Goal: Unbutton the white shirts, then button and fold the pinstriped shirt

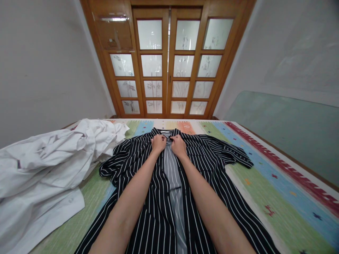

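A black shirt with white stripes (209,158) lies spread on a patterned cloth, its collar toward the far edge and its front parted, showing the paler inside. My left hand (159,143) is closed on the left front edge just below the collar. Opposite it, my right hand (178,145) pinches the right front edge at the same height. A small gap separates the two hands. The short sleeves reach out to both sides, the left one bunched and the right one flatter.
White crumpled fabric (53,158) is heaped at the left. The colourful patterned cloth (265,187) covers the surface. A greenish glass panel (286,123) leans by the right wall. Wooden doors with glass panes (166,63) stand beyond the far edge.
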`<action>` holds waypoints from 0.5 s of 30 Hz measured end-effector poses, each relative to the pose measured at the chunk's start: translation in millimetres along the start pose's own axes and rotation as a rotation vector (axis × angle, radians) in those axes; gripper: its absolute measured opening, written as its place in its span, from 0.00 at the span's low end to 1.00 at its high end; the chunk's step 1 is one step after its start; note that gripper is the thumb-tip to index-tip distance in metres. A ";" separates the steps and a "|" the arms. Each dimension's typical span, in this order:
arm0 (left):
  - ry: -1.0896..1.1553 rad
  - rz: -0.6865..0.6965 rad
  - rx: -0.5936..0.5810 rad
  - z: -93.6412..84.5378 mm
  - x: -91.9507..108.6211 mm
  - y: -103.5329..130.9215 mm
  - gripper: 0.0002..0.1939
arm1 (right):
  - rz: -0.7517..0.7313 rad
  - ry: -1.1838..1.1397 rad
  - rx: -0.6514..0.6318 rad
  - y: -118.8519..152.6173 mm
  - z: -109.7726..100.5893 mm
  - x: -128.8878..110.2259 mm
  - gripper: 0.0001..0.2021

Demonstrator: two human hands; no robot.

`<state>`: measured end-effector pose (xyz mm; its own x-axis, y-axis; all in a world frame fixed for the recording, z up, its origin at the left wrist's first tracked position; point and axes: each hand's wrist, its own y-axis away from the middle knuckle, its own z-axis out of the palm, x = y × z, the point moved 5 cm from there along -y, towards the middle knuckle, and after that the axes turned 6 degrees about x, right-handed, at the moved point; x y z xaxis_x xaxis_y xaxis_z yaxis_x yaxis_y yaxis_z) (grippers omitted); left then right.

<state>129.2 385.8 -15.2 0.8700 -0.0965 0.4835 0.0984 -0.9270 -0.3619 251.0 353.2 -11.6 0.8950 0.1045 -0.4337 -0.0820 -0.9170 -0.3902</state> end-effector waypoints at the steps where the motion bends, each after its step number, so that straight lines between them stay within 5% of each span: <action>1: 0.007 -0.001 0.006 0.1 -0.3 0.1 0.11 | 0.004 -0.011 -0.002 -0.6 1.1 0.9 0.21; 15: 0.293 -0.178 0.227 -10.6 -11.2 0.2 0.15 | 0.210 -0.629 0.165 -25.9 12.6 24.1 0.26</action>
<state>114.4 382.9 -12.2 0.6584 -0.0714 0.7493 0.3675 -0.8383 -0.4027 269.2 384.3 -22.2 0.4319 0.1804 -0.8837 -0.3368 -0.8767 -0.3435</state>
